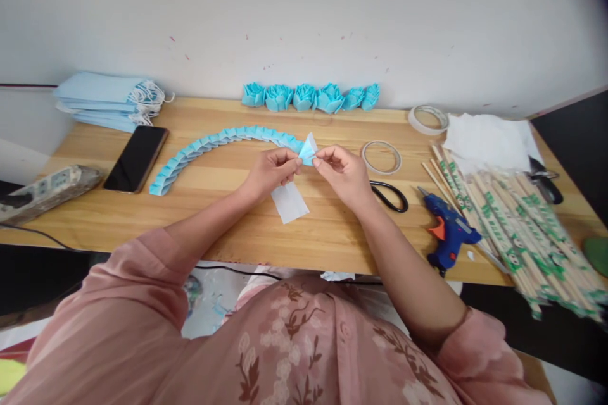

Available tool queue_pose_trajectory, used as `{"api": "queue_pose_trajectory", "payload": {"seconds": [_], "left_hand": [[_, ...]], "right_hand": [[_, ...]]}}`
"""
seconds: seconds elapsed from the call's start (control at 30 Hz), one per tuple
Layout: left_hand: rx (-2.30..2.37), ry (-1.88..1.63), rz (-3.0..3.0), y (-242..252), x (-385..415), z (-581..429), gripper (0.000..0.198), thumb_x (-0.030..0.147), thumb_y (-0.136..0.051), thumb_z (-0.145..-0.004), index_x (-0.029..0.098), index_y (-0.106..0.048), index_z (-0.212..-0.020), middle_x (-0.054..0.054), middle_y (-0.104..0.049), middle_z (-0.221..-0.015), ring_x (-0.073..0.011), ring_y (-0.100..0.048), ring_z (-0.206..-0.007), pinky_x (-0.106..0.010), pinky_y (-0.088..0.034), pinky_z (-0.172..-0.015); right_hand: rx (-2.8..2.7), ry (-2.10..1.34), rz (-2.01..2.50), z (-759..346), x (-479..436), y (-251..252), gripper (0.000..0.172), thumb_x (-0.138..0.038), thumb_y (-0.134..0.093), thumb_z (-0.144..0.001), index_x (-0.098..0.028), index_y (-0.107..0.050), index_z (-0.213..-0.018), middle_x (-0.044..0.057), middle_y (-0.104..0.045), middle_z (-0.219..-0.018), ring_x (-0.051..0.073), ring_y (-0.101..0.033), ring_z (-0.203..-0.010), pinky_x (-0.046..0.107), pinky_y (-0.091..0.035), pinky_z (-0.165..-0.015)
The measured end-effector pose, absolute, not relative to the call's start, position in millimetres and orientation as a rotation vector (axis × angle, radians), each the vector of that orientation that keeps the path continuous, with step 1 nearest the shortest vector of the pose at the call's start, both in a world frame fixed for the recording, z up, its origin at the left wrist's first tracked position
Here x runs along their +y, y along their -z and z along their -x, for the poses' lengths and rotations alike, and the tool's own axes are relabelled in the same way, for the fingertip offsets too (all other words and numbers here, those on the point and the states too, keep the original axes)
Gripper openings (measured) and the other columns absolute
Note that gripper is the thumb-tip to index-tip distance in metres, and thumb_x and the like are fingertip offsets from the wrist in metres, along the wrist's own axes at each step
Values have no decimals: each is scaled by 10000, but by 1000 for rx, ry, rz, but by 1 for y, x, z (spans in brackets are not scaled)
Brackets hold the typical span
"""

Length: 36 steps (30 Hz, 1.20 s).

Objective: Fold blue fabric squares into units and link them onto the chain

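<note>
One folded light-blue piece (308,148) is pinched by both the left hand (272,172) and the right hand (348,176); six blue flowers (304,97) line the surface's (223,221) back edge.

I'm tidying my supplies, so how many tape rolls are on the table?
2: a wide roll at back right, by the white sheets; a thin roll closer in, just right of the right hand. More could be hidden.

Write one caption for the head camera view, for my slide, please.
Left hand and right hand hold a folded blue piece; behind are six blue flowers, and a glue gun lies at right.
</note>
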<state>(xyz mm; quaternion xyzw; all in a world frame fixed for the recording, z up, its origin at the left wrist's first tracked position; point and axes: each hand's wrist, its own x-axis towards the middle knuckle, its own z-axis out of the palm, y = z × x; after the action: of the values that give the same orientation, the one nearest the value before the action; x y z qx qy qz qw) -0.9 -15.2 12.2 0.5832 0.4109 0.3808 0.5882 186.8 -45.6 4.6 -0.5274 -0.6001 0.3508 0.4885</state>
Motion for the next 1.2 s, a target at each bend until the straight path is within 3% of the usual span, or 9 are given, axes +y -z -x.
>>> {"api": "queue_pose_trajectory", "payload": {"seconds": [0.57, 0.83, 1.07, 1.2], "left_hand": [[969, -818, -1440, -11, -15, 2, 261, 357, -703, -802, 143, -660, -659, 4, -582, -546, -58, -466, -485, -181, -366, -466], [983, -819, -1454, -11, -15, 1, 237, 326, -681, -810, 142, -639, -666, 11, -576, -548, -54, -460, -469, -178, -362, -457], [1012, -786, -1524, -13, -16, 0, 264, 350, -678, -825, 144, -636, -666, 22, -554, -530, -47, -438, -453, -176, -348, -456], [1022, -795, -1536, -12, -15, 1, 270, 347, -655, -834, 151, -621, -652, 20, -554, -530, -52, -444, -458, -180, -352, -458]], "right_hand": [[-1393, -839, 1309, -184, -46, -7, 112, -298, -680, -776, -218, -616, -731, -23, -645, -690, 121, -530, -632, 293, -413, -629], [-1316, -963, 1179, -181, -45, -5, 152, -265, -673, -780, -234, -593, -906, -60, -552, -677, 102, -485, -612, 271, -388, -607], [-1407, -874, 1232, -181, -46, -4, 48, -238, -656, -791, -225, -639, -834, -56, -495, -654, 100, -432, -598, 274, -351, -590], [-1415, -919, 1201, -183, -46, -7, 85, -295, -645, -826, -223, -677, -858, -26, -600, -719, 116, -503, -653, 282, -409, -639]]}}
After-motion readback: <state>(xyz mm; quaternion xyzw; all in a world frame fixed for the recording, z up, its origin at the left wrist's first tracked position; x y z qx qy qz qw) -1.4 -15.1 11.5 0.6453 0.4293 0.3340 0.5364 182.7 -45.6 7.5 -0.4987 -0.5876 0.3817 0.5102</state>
